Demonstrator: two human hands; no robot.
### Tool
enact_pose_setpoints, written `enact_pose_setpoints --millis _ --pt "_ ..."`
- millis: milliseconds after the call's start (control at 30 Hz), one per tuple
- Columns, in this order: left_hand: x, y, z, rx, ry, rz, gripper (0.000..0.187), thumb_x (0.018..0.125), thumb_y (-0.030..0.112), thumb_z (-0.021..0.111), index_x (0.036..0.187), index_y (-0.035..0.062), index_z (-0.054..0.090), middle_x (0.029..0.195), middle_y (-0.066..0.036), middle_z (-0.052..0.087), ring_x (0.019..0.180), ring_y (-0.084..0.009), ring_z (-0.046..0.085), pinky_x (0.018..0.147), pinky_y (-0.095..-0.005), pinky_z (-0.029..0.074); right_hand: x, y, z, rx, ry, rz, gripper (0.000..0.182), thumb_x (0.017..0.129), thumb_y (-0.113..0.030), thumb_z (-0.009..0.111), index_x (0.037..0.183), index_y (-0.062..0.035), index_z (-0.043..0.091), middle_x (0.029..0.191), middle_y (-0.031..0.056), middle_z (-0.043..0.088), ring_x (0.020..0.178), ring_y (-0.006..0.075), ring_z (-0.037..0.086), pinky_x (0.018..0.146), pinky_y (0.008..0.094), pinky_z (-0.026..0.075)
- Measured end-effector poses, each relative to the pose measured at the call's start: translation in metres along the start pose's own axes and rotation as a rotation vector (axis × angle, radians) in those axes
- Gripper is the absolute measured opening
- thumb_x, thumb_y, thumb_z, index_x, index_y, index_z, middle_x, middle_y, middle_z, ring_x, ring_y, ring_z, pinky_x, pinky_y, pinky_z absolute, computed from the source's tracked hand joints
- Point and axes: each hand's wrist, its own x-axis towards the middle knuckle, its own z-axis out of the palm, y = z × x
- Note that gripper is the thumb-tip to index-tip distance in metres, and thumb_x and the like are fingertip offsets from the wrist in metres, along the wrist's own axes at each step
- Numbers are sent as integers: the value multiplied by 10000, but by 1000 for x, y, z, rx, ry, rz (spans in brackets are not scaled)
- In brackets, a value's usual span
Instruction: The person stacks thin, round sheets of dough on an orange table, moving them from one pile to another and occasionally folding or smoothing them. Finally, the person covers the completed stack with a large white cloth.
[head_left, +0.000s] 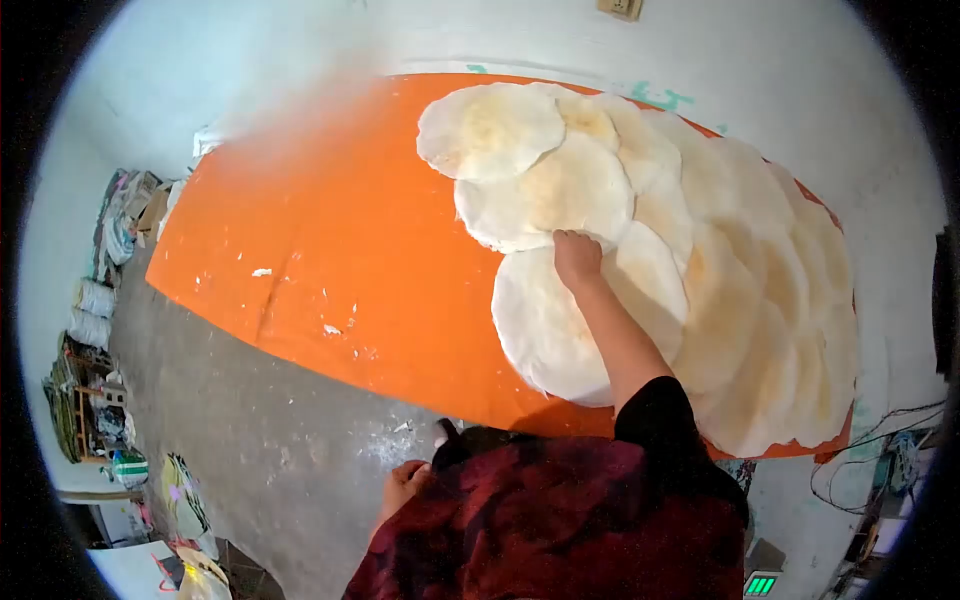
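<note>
My right hand [578,258] reaches over the orange cloth with its fingers closed at the edge of a thin round pancake [545,325]. That pancake is pale, with a light tan middle, and my forearm covers part of it. Just beyond my fingers, another pancake [560,190] overlaps it. A further one [490,130] lies at the far left end of the overlapping rows. Low beside my body, my left hand [405,484] is curled away from the table. What it holds, if anything, is hidden.
Many overlapping pancakes [730,310] cover the right side of the orange-covered table [350,240], with white scraps [332,330] on its left. Bags and bundles [92,310] line the left wall. Loose cables [860,470] hang at the lower right. A pale blur crosses the upper left.
</note>
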Motion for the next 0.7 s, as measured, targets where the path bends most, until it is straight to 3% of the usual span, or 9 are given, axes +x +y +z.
enact_pose_setpoints --millis 100,167,300,367,467,567,600,700 --pt "48 43 -24 -232 -172 62 269 843 252 548 909 -2 604 754 -49 600 682 -112 525 630 -251 429 1 -46 -22 235 101 -68 267 741 -73 425 947 -106 592 807 125 610 769 293 583 665 412 457" --pt "83 69 -39 -364 -270 146 340 850 293 531 1021 2 560 856 -59 597 735 -120 537 648 -243 427 -5 -86 -22 371 169 -113 254 732 -94 438 933 -104 594 771 132 608 751 302 584 653 426 458" --pt "159 112 -67 -667 -278 164 610 817 467 511 1249 70 346 1234 -122 404 1072 -264 454 845 -419 386 -30 -185 -33 394 -71 -230 168 729 -122 462 823 -66 589 763 155 608 718 331 590 631 435 464" --pt "183 136 -93 -878 -348 65 642 809 491 503 1272 87 318 1273 -124 350 1112 -290 405 876 -441 365 -45 -232 -32 472 -174 -254 145 751 -172 480 799 -60 560 718 162 586 680 353 560 608 448 442" --pt "243 126 -133 -1076 -660 72 628 819 505 484 1300 149 293 1279 -98 364 1160 -280 358 909 -462 337 -61 -285 -42 600 -391 -264 216 748 -220 534 820 -18 565 760 181 593 726 333 581 655 418 466" --pt "256 134 -149 -825 -686 84 574 822 494 485 1277 176 337 1247 -66 406 1129 -258 397 907 -446 346 -59 -309 -37 779 -457 -98 402 745 -304 582 1001 1 521 853 194 583 804 292 586 718 370 465" --pt "250 142 -152 -803 -692 73 505 835 471 479 1233 175 390 1211 -57 441 1099 -234 428 894 -420 360 -55 -309 -32 870 -512 -16 594 754 -334 609 1195 5 401 1010 172 549 914 237 563 781 328 450" --pt "257 148 -155 -858 -816 39 541 844 440 480 1244 90 373 1185 -106 454 1070 -259 443 928 -418 341 -45 -317 -20 1300 -422 158 631 779 -297 610 1258 11 339 1101 144 506 974 209 526 811 309 438"
